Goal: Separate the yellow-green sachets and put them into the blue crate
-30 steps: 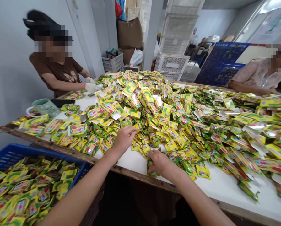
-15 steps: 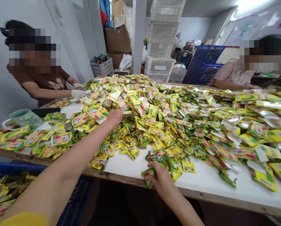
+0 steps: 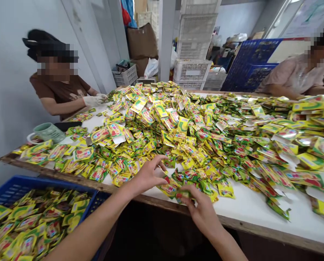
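My left hand is over the near edge of the table, fingers curved and apart, with nothing seen between them. Close to its thumb is a yellow-and-red packet; whether that lies on the table or touches my right hand I cannot tell. My right hand has its fingers closed around a small green packet, partly hidden by the fingers. Beyond both hands spreads a big heap of small green and yellow packets, mixed with flat yellow boxes, some with white open flaps.
A blue crate full of filled-looking yellow boxes stands low at left. On the table's left end is a green mug. A person in white gloves works at far left, another person at far right. White crates are stacked behind.
My left hand has drawn back from the heap toward the near edge, beside my right hand, and its fingers have spread. My right hand keeps the green packet. The view has shifted, showing more blue crate.
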Motion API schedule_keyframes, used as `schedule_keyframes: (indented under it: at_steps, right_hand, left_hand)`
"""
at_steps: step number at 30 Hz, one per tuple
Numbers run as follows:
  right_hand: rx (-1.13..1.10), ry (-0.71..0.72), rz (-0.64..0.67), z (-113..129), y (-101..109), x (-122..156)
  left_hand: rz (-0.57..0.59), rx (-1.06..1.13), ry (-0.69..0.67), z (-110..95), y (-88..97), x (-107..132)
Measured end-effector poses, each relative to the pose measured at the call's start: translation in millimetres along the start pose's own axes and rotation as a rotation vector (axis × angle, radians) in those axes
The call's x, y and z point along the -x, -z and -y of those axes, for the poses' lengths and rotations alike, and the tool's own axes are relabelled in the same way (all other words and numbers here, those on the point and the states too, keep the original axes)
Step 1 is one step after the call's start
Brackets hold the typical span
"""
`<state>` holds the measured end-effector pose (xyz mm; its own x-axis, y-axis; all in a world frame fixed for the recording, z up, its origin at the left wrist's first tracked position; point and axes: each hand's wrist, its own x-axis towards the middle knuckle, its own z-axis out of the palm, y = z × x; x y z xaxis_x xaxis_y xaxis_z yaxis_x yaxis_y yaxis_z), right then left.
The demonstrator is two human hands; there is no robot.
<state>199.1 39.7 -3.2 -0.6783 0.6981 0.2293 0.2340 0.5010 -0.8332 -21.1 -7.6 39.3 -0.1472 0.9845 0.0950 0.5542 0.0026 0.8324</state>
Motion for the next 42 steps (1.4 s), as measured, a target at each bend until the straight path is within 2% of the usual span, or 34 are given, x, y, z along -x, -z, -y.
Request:
schedule_keyframes:
  at_steps: [3,5,7,10,13,16,19,22,24,26,29,32,35,37,39,42]
  right_hand:
    - [-0.134,0.019,-0.325,17,14,-13]
    - [-0.101,0.113,-0.347,30,18,-23]
    - [0.017,0.193,-0.306,35,21,-29]
    - [0.193,0.226,-0.296,30,30,-26]
    - [0.292,0.218,-0.328,24,48,-15]
    - [0.299,0.161,-0.419,29,62,-10]
    - [0.214,0.158,-0.4,32,60,-11]
    - [0.212,0.238,-0.24,26,45,-14]
    - [0.263,0.248,-0.167,21,34,-16]
    - [0.309,0.252,-0.11,21,28,-19]
    - [0.267,0.298,-0.141,28,24,-24]
    - [0.229,0.367,-0.174,31,22,-25]
    - [0.326,0.414,-0.103,31,18,-21]
    - [0.421,0.343,-0.063,34,16,-19]
    - [0.537,0.213,0.008,43,15,-20]
    - [0.715,0.114,0.186,57,18,-24]
  left_hand:
    - [0.047,0.074,-0.051,-10,-24.6,-5]
    - [0.067,0.136,-0.124,-20,-37.9,-9]
    - [0.069,0.243,-0.144,-26,-49.8,-12]
    - [0.04,0.483,-0.013,-23,-70.6,-10]
    - [0.015,0.824,0.148,-16,-96.9,-3]
    - [0.056,1.024,0.202,-18,-114.0,4]
    - [0.019,0.871,0.171,-24,-106.3,8]
    - [-0.031,0.574,0.126,-23,-82.9,12]
    - [-0.014,0.489,0.121,-18,-69.8,15]
    - [0.022,0.503,0.124,-13,-63.3,19]
    - [0.054,0.572,0.128,-5,-64.2,22]
    - [0.042,0.672,0.153,0,-69.3,23]
    - [0.018,0.774,0.195,2,-71.8,23]
    - [0.034,0.791,0.197,1,-71.7,24]
    - [0.037,0.743,0.176,-1,-71.2,25]
    - [-0.004,0.589,0.147,-5,-70.4,28]
